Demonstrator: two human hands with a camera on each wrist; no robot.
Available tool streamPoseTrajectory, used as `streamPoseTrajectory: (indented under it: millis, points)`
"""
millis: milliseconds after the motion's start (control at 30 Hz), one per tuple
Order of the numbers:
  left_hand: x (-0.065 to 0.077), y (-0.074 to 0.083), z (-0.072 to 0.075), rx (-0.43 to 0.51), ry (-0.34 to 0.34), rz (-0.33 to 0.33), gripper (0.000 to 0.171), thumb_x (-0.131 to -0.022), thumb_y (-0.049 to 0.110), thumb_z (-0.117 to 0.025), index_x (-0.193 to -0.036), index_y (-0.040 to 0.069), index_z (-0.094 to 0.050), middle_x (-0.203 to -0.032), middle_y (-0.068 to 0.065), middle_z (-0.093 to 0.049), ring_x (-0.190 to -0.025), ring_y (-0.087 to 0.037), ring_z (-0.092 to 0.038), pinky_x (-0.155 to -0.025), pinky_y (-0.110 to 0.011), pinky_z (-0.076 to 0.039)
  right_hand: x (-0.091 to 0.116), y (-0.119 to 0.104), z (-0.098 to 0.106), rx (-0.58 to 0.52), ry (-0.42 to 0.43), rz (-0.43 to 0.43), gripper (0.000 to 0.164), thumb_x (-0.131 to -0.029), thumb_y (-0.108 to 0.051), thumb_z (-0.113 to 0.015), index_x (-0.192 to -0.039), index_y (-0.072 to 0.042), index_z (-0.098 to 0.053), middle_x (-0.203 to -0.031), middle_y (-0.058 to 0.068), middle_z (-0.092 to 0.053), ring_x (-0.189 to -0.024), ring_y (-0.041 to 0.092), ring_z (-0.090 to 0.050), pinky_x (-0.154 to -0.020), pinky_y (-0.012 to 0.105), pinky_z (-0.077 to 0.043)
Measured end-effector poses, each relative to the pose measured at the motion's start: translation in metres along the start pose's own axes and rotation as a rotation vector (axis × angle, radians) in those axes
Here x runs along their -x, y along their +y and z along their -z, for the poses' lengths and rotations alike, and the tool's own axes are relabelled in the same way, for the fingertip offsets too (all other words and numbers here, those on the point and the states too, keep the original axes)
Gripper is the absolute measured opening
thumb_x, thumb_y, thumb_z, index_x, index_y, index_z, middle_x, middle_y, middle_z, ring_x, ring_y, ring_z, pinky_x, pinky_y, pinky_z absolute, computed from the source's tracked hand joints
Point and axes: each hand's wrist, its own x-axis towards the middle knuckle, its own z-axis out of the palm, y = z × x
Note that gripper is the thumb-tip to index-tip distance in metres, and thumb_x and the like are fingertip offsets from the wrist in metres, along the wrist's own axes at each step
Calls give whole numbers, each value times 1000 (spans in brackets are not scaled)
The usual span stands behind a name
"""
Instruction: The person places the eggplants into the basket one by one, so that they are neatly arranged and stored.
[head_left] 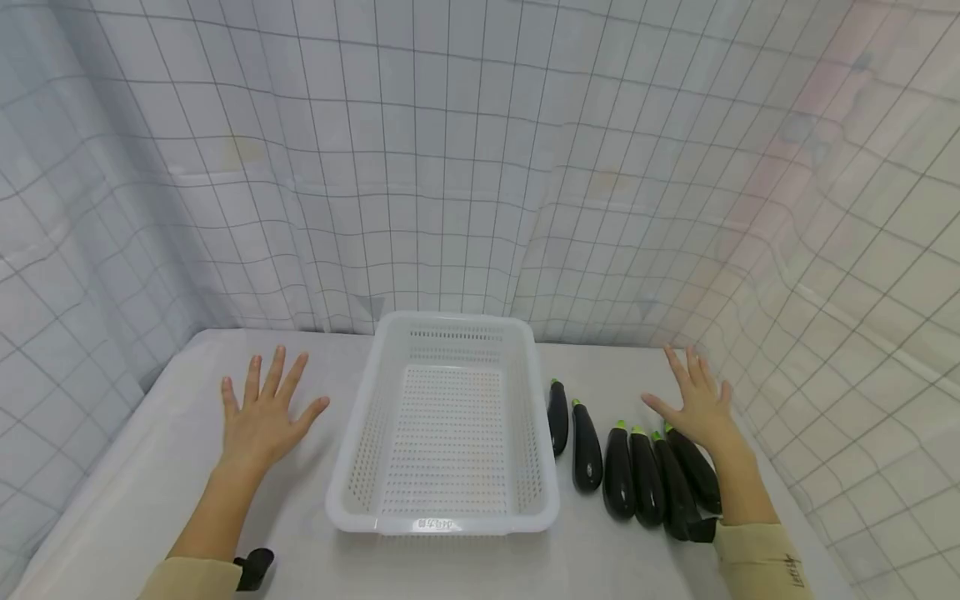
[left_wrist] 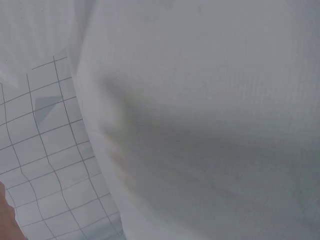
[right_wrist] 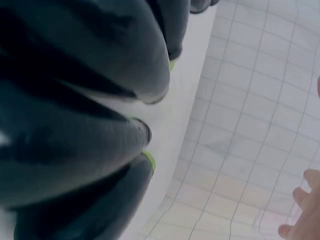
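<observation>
My left hand [head_left: 258, 423] is spread wide with straight fingers over the white table, left of a white plastic basket [head_left: 442, 522]. It holds nothing; only a sliver of it shows at the left wrist view's lower left edge. On the other side, my right hand [head_left: 699, 406] has its fingers spread above the far ends of the rightmost eggplants [head_left: 693, 467], also holding nothing. Several dark eggplants with green tips lie in a row right of the basket. Close up, they fill the left of the right wrist view, one eggplant [right_wrist: 75, 150] in the middle.
The basket has perforated walls and a bare perforated floor. White cloth with a dark grid [head_left: 450, 167] hangs behind the table [head_left: 300, 517] and along both sides. A dark wrist device [head_left: 255, 568] sits by the left sleeve, and another [head_left: 702, 530] by the right sleeve.
</observation>
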Motion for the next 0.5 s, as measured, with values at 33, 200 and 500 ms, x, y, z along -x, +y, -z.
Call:
streamPoseTrajectory:
  millis: [33, 200, 500]
  points:
    - [0, 1, 0, 34, 21, -1, 77, -88, 59, -38, -147, 23, -4, -152, -11, 3, -135, -30, 17, -102, -61, 16, 0, 3, 2, -24, 30, 20, 85, -87, -52, -50, -146, -25, 5, -150, 18, 8, -133, 46, 0, -95, 73, 3]
    - [-3, 3, -2, 320, 133, -11, 75, -89, 43, -50, -147, 16, -11, -149, -19, -13, -133, -44, -10, -102, -65, -8, 1, 20, 12, -207, 116, 81, 85, -88, -34, -58, -147, -17, 0, -149, 23, -7, -128, 50, -15, -94, 71, -18]
    - [2, 11, -6, 1006, 43, 44, 77, -93, 13, -50, -146, 21, 5, -136, -21, -25, -95, -11, -58, -79, -26, -52, 23, 52, 20, -448, 19, -33, 84, -92, -26, -53, -144, -30, 12, -138, 35, -18, -115, 56, -31, -82, 70, -33]
